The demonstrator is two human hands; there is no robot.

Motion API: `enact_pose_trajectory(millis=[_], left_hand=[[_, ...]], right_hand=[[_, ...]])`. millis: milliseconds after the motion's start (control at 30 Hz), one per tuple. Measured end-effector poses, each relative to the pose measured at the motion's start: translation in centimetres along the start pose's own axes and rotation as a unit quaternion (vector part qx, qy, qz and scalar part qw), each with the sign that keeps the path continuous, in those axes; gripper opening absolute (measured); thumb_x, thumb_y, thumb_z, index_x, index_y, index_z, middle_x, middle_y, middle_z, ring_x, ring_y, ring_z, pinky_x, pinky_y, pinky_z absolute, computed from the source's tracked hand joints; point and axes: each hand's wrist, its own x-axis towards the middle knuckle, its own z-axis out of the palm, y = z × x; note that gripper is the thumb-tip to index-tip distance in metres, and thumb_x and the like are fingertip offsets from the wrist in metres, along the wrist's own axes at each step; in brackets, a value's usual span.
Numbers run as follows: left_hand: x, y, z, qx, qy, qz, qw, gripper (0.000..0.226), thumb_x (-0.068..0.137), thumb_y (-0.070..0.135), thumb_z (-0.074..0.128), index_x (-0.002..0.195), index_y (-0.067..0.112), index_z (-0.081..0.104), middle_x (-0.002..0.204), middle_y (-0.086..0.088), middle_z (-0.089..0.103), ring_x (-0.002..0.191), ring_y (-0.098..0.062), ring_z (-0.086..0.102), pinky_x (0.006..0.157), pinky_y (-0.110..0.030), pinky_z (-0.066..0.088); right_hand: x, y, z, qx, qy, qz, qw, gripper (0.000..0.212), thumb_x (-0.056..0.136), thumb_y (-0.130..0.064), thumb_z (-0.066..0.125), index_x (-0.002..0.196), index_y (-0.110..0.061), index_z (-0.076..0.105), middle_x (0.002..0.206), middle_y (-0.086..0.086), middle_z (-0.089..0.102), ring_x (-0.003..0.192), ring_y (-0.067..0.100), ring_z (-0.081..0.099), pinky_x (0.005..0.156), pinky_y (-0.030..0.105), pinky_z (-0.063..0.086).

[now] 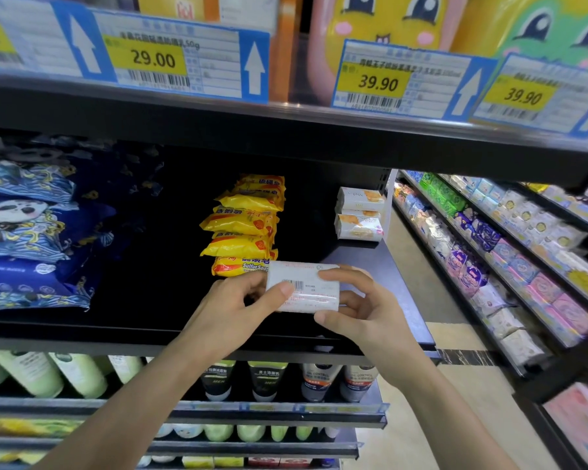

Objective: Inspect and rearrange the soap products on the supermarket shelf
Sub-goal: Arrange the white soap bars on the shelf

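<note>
A white soap bar pack (306, 281) with a barcode and red print is held in front of the black shelf (150, 320), its back side toward me. My left hand (238, 310) grips its left end, thumb on the barcode face. My right hand (357, 307) grips its right end, thumb below and fingers over the top edge. Behind it stands a stack of yellow sulfur soap packs (245, 225). A short stack of white and orange soap packs (358, 217) sits at the shelf's far right.
Blue patterned pouches (28, 232) fill the shelf's left side. The shelf above carries price tags (153, 59) reading 29.00 and 39.90. Green bottles (48, 371) and dark tubes (265, 378) stand on the shelf below. An aisle with packed shelves (496, 252) runs off to the right.
</note>
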Motion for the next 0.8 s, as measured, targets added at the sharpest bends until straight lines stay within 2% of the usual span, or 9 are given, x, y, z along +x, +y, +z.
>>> enact_pose_trajectory(millis=[100, 200, 267, 333, 400, 500, 567, 633, 800], left_hand=[[-0.1, -0.1, -0.1, 0.001, -0.005, 0.012, 1.000, 0.062, 0.086, 0.081, 0.043, 0.129, 0.040, 0.064, 0.114, 0.026, 0.071, 0.111, 0.007, 0.063, 0.096, -0.026, 0.051], [-0.3, -0.1, -0.4, -0.033, -0.008, 0.014, 0.999, 0.067, 0.085, 0.079, 0.037, 0.143, 0.048, 0.047, 0.121, 0.024, 0.068, 0.117, 0.007, 0.059, 0.097, -0.022, 0.047], [-0.3, 0.0, -0.5, -0.050, -0.014, 0.022, 0.998, 0.061, 0.088, 0.072, 0.038, 0.147, 0.054, 0.038, 0.124, 0.020, 0.066, 0.119, 0.002, 0.059, 0.098, -0.024, 0.045], [-0.4, 0.1, -0.4, -0.033, -0.014, 0.034, 0.999, 0.061, 0.091, 0.058, 0.048, 0.149, 0.056, 0.032, 0.130, 0.022, 0.061, 0.122, -0.002, 0.057, 0.100, -0.030, 0.045], [-0.5, 0.1, -0.4, 0.017, -0.010, 0.052, 0.998, 0.072, 0.091, 0.037, 0.063, 0.149, 0.060, 0.027, 0.137, 0.028, 0.052, 0.126, -0.002, 0.052, 0.099, -0.030, 0.044], [-0.5, -0.2, -0.2, 0.069, 0.003, 0.084, 0.994, 0.083, 0.087, 0.018, 0.075, 0.147, 0.058, 0.033, 0.141, 0.024, 0.046, 0.131, -0.008, 0.047, 0.099, -0.036, 0.048], [-0.4, -0.4, -0.1, 0.065, 0.020, 0.106, 0.992, 0.077, 0.086, 0.017, 0.078, 0.144, 0.053, 0.043, 0.140, 0.022, 0.047, 0.130, -0.011, 0.048, 0.097, -0.040, 0.051], [-0.4, -0.5, 0.1, 0.049, 0.034, 0.118, 0.991, 0.069, 0.087, 0.018, 0.079, 0.140, 0.048, 0.049, 0.138, 0.020, 0.050, 0.129, -0.011, 0.050, 0.095, -0.040, 0.053], [-0.2, -0.8, 0.2, 0.055, 0.052, 0.141, 0.987, 0.051, 0.087, 0.021, 0.080, 0.132, 0.036, 0.060, 0.136, 0.018, 0.056, 0.131, -0.014, 0.052, 0.093, -0.043, 0.055]], right_hand=[[-0.1, -0.6, -0.1, 0.036, 0.004, 0.034, 0.999, 0.047, 0.081, 0.002, 0.081, 0.119, -0.024, 0.071, 0.128, 0.019, 0.065, 0.103, 0.032, 0.071, 0.088, 0.033, 0.056], [-0.2, -1.0, -0.1, 0.037, 0.009, 0.056, 0.998, 0.046, 0.084, -0.004, 0.078, 0.123, -0.026, 0.069, 0.113, 0.016, 0.075, 0.107, 0.031, 0.070, 0.094, 0.037, 0.056], [-0.3, -1.2, 0.0, 0.031, 0.012, 0.065, 0.997, 0.044, 0.086, -0.007, 0.076, 0.126, -0.025, 0.068, 0.106, 0.014, 0.077, 0.106, 0.029, 0.071, 0.100, 0.041, 0.054], [-0.3, -1.4, 0.2, 0.025, 0.021, 0.065, 0.997, 0.041, 0.087, -0.011, 0.075, 0.126, -0.023, 0.068, 0.106, 0.010, 0.078, 0.103, 0.025, 0.072, 0.102, 0.042, 0.053], [-0.3, -1.6, 0.4, 0.016, 0.029, 0.061, 0.998, 0.041, 0.084, -0.021, 0.076, 0.124, -0.023, 0.069, 0.105, 0.005, 0.078, 0.100, 0.022, 0.073, 0.099, 0.042, 0.055], [-0.2, -1.7, 0.5, 0.008, 0.041, 0.059, 0.997, 0.042, 0.080, -0.031, 0.076, 0.121, -0.026, 0.071, 0.104, 0.003, 0.078, 0.094, 0.025, 0.073, 0.093, 0.037, 0.058], [-0.2, -1.7, 0.6, 0.008, 0.041, 0.056, 0.998, 0.035, 0.084, -0.031, 0.081, 0.118, -0.028, 0.073, 0.107, 0.003, 0.078, 0.092, 0.026, 0.074, 0.088, 0.033, 0.058], [-0.1, -1.6, 0.7, 0.009, 0.040, 0.051, 0.998, 0.029, 0.086, -0.031, 0.076, 0.115, -0.030, 0.075, 0.110, 0.003, 0.077, 0.091, 0.027, 0.074, 0.084, 0.032, 0.059], [0.1, -1.4, 0.6, -0.001, 0.046, 0.052, 0.998, 0.023, 0.089, -0.038, 0.074, 0.112, -0.032, 0.076, 0.112, 0.003, 0.075, 0.094, 0.024, 0.074, 0.087, 0.033, 0.059]])
